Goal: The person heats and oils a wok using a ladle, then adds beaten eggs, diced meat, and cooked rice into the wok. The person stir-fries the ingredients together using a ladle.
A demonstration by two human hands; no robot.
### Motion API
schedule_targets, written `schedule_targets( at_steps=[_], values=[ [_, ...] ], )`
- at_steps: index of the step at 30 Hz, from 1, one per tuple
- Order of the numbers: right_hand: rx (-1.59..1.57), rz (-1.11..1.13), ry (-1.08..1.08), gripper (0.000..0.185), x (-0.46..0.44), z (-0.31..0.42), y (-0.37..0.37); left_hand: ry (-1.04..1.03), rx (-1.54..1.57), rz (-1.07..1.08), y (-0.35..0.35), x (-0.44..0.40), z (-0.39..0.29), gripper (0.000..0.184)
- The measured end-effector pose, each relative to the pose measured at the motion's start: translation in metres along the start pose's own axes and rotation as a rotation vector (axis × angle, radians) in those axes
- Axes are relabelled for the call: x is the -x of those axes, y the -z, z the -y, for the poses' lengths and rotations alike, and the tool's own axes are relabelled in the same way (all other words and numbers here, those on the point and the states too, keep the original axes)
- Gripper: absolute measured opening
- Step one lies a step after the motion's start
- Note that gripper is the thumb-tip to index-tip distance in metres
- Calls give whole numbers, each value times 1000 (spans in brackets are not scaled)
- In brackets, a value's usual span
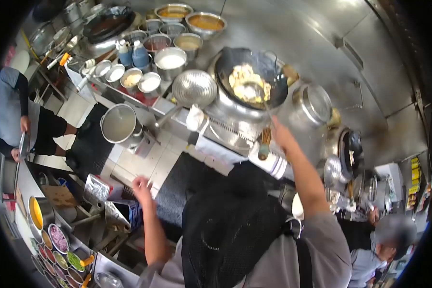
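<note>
My right hand [282, 134] is closed around the handle of a ladle [263, 95]. The ladle's bowl rests among pale yellow and white food pieces [245, 77] in a large black wok [227, 60]. My left hand [141, 187] is raised over the floor, away from the stove, its fingers curled. A small pale thing shows at its fingertips, too small to name. Left of the wok lies a round perforated strainer [194, 88], its handle pointing toward the floor. Beside the wok's front edge lies a bamboo brush [264, 144].
Bowls of sauce [206, 21] and blue-capped bottles [140, 55] line the counter. A tall pot [118, 124] stands left of it. Ingredient tins [58, 238] fill the lower left. One co-worker [14, 110] stands left, another [384, 235] right near a second wok [351, 149].
</note>
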State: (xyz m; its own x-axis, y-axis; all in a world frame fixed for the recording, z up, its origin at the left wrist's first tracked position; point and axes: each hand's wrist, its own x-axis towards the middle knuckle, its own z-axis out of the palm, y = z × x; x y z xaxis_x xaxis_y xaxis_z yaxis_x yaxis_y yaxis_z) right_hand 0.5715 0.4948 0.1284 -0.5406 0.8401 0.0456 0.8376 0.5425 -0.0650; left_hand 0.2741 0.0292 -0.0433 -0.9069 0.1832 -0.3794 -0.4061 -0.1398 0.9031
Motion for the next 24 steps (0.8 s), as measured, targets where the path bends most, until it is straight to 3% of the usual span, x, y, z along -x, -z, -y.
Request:
schedule_targets(
  at_steps=[2,4,5,7,8,9,11,13,15,17,19,21,23,24],
  values=[
    [-363,271,-225,52,-25,16,54,-44,-36,176,-54,-2,-9,21],
    [-340,362,-303,52,-3,47,114,-109,-132,293,-102,-1,-18,19],
    [-340,378,-315,52,16,36,96,-142,-180,322,-123,-6,-21,19],
    [-71,-38,66,52,32,3,35,-479,-424,309,-166,-26,-11,20],
    [-31,-44,140,54,29,-9,-1,-557,-507,335,-194,-32,-21,21],
    [-37,-29,118,54,32,-7,0,-624,-598,369,-216,-35,-27,22],
    [-407,289,-208,57,-4,21,34,-884,-771,374,-258,-63,-20,29],
    [-430,382,-253,57,-6,26,59,-878,-824,374,-280,-91,0,37],
    [-167,73,-33,56,-1,20,46,-874,-870,360,-290,-111,21,45],
    [-139,121,-60,55,-8,28,21,-656,-1032,515,-298,-125,36,56],
    [-97,340,-98,55,-18,30,1,-662,-1180,546,-305,-124,36,65],
    [-126,364,-91,58,-39,13,24,-507,-1249,577,-317,-125,28,67],
    [-459,323,-47,63,-44,-11,54,-504,-1163,641,-320,-119,24,71],
    [-484,212,28,65,-37,-15,47,-379,-976,665,-324,-108,10,68]
  ],
)
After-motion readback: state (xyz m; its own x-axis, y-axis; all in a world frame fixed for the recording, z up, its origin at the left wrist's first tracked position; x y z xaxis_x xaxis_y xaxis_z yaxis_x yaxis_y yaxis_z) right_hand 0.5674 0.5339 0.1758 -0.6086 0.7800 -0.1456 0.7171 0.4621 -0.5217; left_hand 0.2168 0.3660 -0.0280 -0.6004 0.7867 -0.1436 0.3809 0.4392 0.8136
